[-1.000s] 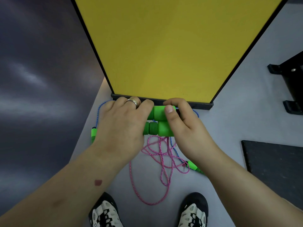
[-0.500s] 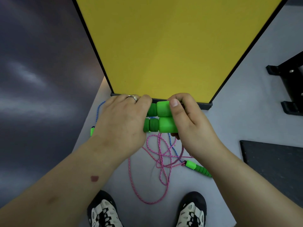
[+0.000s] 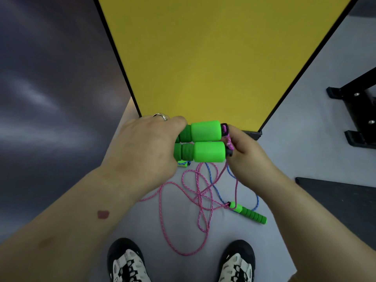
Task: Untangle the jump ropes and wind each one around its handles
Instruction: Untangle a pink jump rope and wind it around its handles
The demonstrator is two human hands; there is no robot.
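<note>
Left grip [image 3: 142, 147] is wrapped around the ribbed dark-green ends of two green handles [image 3: 207, 143], held side by side and level, one stacked above the other in the view, in front of the near edge of the yellow desk [image 3: 203, 58]. A ring [image 3: 161, 116] sits on one finger of that grip. Right grip [image 3: 246, 147], at 3 o'clock from the handles, pinches the pink rope [image 3: 200, 192] where it leaves the black caps at the handles' smooth bright-green ends; its fingertips are curled tight on the cord.

From that pinch the pink rope drops toward 6 o'clock and lies in loose, crossing loops on the grey floor [image 3: 284, 155], its longest loop reaching down between the two shoes [image 3: 237, 263]. A blue rope [image 3: 211, 178] threads through those loops, still crossed with the pink. At about 5 o'clock from the held pair, a third green handle [image 3: 249, 213] lies on the floor, tilted, with cords meeting at its black end. Just below the left grip, at 6 o'clock, a small piece of another green handle [image 3: 183, 163] peeks out, mostly hidden.

At 3 o'clock, well apart, stands a black metal frame [image 3: 354, 110]; a dark mat [image 3: 341, 200] lies at 4 o'clock.
</note>
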